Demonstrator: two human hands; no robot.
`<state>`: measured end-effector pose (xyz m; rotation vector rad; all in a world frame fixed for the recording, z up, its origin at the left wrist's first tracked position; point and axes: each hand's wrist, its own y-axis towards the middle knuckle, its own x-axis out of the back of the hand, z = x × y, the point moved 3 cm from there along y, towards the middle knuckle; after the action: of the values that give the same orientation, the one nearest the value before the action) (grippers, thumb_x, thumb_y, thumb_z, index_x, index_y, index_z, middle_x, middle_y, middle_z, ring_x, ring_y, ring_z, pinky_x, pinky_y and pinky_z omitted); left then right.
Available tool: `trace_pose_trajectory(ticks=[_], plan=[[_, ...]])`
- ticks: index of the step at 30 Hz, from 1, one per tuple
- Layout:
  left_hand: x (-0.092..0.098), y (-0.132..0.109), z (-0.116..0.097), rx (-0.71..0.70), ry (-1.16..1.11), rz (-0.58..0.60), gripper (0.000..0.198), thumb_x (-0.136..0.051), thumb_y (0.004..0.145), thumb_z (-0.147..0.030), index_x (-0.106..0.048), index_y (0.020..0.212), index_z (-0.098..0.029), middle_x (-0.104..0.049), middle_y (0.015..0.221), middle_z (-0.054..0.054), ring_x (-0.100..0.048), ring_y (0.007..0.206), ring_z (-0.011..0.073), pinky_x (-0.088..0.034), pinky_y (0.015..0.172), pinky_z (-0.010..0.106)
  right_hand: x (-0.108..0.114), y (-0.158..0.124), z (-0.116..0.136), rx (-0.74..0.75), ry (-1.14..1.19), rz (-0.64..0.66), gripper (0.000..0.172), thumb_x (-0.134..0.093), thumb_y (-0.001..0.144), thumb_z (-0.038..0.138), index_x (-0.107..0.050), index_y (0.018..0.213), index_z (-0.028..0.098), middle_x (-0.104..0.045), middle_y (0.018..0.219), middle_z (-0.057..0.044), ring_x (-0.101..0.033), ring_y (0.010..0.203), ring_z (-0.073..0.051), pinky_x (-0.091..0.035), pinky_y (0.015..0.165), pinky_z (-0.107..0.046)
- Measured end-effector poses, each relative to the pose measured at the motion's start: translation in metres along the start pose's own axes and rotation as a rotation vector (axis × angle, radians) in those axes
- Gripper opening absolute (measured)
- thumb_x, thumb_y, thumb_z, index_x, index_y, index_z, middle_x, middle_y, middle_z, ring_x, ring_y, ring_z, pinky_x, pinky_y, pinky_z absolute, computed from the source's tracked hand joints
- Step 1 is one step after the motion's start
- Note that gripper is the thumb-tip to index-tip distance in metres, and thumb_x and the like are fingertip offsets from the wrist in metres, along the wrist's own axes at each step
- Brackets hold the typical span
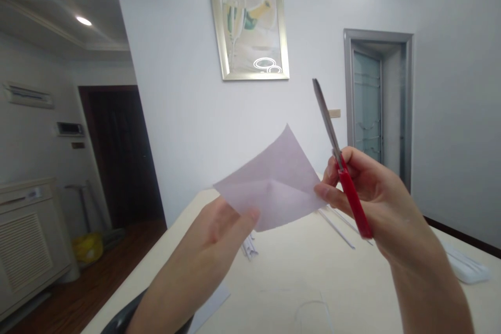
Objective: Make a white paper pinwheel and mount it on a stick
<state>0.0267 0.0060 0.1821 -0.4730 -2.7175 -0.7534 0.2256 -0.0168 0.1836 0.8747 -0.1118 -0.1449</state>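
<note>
A piece of white paper [274, 182] with a faint crease is held up above the table between my two hands. My left hand [223, 224] grips its lower left edge, thumb on the near face and fingers behind. With thumb and fingertips, my right hand [368, 188] pinches the paper's right corner. That same hand also carries a pair of scissors [353, 201] with red handles, blades closed and pointing up, clear of the paper. Part of the scissors' grip is hidden by the hand.
The pale table [289, 266] bears thin white paper strips [338, 228], a small bundle of rolled paper [249, 248] and a sheet [211, 305] by my left forearm. A white packet [465, 263] lies at the right edge. A framed picture [250, 28] hangs on the wall ahead.
</note>
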Motion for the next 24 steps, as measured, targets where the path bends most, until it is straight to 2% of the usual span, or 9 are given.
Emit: trace_pose_trajectory(ticks=[4, 7, 13, 17, 21, 24], plan=[[0.002, 0.001, 0.012, 0.014, -0.097, -0.045, 0.032, -0.056, 0.084, -0.035, -0.06, 0.115, -0.029, -0.071, 0.104, -0.001, -0.062, 0.101, 0.0241, -0.05, 0.084, 0.031, -0.001, -0.001, -0.001, -0.026, 0.018, 0.029, 0.025, -0.069, 0.073, 0.019, -0.045, 0.074, 0.023, -0.047, 0.074, 0.004, -0.044, 0.062, -0.009, -0.038, 0.05, -0.018], [0.004, 0.001, 0.018, 0.015, -0.159, -0.09, 0.039, -0.057, 0.083, -0.036, -0.055, 0.121, -0.03, -0.067, 0.115, -0.001, -0.062, 0.103, 0.0235, -0.052, 0.083, 0.031, -0.003, -0.001, -0.001, -0.046, 0.049, 0.067, 0.025, -0.069, 0.073, 0.018, -0.045, 0.074, 0.023, -0.046, 0.074, 0.004, -0.044, 0.062, -0.009, -0.038, 0.051, -0.018], [0.006, 0.001, 0.018, -0.05, -0.163, -0.286, 0.042, -0.062, 0.08, -0.033, -0.054, 0.121, -0.031, -0.066, 0.117, -0.002, -0.064, 0.099, 0.0202, -0.054, 0.08, 0.025, -0.004, 0.0, -0.002, -0.115, 0.043, 0.158, 0.023, -0.069, 0.073, 0.016, -0.047, 0.075, 0.023, -0.045, 0.07, 0.005, -0.041, 0.061, -0.009, -0.036, 0.05, -0.018], [0.009, 0.001, 0.02, -0.055, -0.147, -0.306, 0.042, -0.064, 0.078, -0.033, -0.056, 0.119, -0.028, -0.069, 0.111, 0.0, -0.066, 0.095, 0.0224, -0.055, 0.079, 0.029, -0.002, -0.001, -0.003, -0.135, 0.025, 0.197, 0.021, -0.069, 0.073, 0.017, -0.049, 0.077, 0.023, -0.046, 0.073, 0.004, -0.042, 0.063, -0.009, -0.036, 0.052, -0.019], [0.013, 0.003, 0.024, -0.025, -0.062, -0.328, 0.039, -0.065, 0.076, -0.035, -0.06, 0.114, -0.027, -0.073, 0.095, 0.0, -0.069, 0.081, 0.0233, -0.057, 0.066, 0.03, -0.001, -0.001, -0.003, -0.111, 0.039, 0.199, 0.019, -0.069, 0.075, 0.018, -0.051, 0.08, 0.024, -0.05, 0.073, 0.004, -0.044, 0.065, -0.01, -0.039, 0.055, -0.019], [0.014, 0.006, 0.024, -0.017, -0.031, -0.345, 0.037, -0.067, 0.074, -0.037, -0.063, 0.109, -0.026, -0.074, 0.089, 0.0, -0.068, 0.078, 0.0232, -0.057, 0.062, 0.029, -0.001, 0.0, -0.002, -0.072, 0.058, 0.176, 0.015, -0.067, 0.077, 0.021, -0.052, 0.08, 0.023, -0.054, 0.073, 0.004, -0.048, 0.065, -0.009, -0.042, 0.058, -0.017]])
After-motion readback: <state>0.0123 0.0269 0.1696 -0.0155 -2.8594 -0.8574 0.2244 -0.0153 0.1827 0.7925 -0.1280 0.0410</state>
